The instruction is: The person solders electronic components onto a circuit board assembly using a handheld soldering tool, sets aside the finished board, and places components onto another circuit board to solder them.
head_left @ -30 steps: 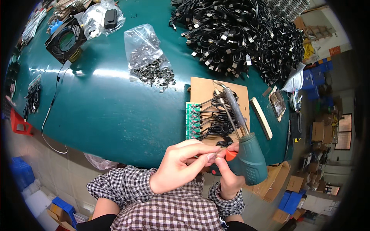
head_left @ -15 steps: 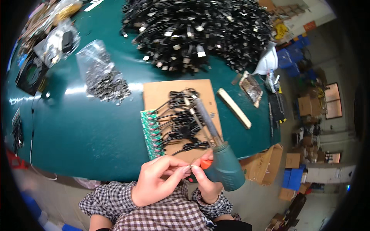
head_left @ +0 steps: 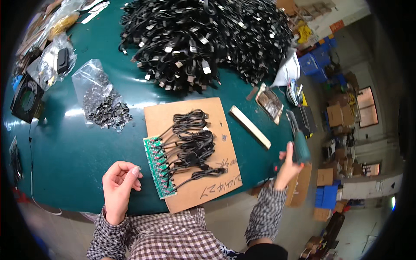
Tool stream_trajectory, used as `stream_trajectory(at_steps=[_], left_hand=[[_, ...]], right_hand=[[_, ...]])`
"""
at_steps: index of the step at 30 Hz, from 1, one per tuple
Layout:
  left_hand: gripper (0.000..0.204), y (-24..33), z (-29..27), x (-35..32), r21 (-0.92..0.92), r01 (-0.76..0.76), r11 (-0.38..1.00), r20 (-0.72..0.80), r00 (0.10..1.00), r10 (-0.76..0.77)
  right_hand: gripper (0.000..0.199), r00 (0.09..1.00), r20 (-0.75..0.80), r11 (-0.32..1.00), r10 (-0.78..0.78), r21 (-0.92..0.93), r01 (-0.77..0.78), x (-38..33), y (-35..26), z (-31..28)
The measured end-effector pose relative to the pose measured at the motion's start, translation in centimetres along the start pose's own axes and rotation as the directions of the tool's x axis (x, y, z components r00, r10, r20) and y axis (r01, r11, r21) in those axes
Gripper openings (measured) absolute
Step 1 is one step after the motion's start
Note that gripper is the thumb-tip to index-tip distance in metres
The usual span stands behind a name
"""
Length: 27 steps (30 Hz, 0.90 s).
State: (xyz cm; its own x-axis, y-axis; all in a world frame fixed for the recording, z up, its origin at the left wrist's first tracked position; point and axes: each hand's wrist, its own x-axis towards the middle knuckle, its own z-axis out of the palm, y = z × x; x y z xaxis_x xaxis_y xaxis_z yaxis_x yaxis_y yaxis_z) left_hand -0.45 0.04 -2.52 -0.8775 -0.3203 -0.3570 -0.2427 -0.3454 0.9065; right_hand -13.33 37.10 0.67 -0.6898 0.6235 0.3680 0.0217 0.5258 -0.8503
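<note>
My left hand [head_left: 119,186] is closed, pinching a tiny metallic connector piece [head_left: 139,168] between thumb and fingertips, just left of the green circuit board strip [head_left: 157,167]. Several black coiled cables [head_left: 193,145] run from that strip across a cardboard sheet [head_left: 225,173]. At the table's right edge, my right hand [head_left: 287,168] grips the handle of a green soldering gun [head_left: 302,147] with an orange trigger. The gun's metal tip points away from me, and part of its handle is hidden by my fingers.
A big heap of black cables [head_left: 173,43] covers the far table. Small connectors [head_left: 110,112] spill from a clear bag [head_left: 89,76] at left. A pale bar [head_left: 250,127] and a stained solder tray [head_left: 269,103] lie to the right. A cardboard box [head_left: 299,186] stands beside the table.
My hands, together in front of me before, have parted. The left moved left with a tiny piece; the right carried the soldering gun to the right, away from the cables.
</note>
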Motion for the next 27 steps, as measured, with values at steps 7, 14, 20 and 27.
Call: stream_trajectory(at_steps=[7,14,20,27], left_hand=[[0.016,0.5,-1.3,0.7,-0.117,0.26,0.958,0.089,0.964,-0.251],[0.016,1.4,-3.0,1.7,-0.122,0.297,0.947,0.164,0.947,-0.276],[0.018,-0.3,-1.5,3.8,-0.169,0.192,0.967,0.142,0.975,-0.169],[0.017,-1.3,0.0,3.7,-0.106,0.107,0.989,0.099,0.99,-0.097]], right_hand=[[0.029,0.909,0.411,0.864,0.066,0.432,-0.259,-7.9,-4.4,-3.5],[0.044,0.56,0.826,0.718,-0.064,0.428,-0.549,-15.8,-6.8,-1.0],[0.038,0.522,0.852,0.653,0.032,0.378,-0.656,-17.3,-6.6,1.0],[0.036,0.476,0.876,0.682,-0.07,0.39,-0.618,-17.9,-5.8,2.7]])
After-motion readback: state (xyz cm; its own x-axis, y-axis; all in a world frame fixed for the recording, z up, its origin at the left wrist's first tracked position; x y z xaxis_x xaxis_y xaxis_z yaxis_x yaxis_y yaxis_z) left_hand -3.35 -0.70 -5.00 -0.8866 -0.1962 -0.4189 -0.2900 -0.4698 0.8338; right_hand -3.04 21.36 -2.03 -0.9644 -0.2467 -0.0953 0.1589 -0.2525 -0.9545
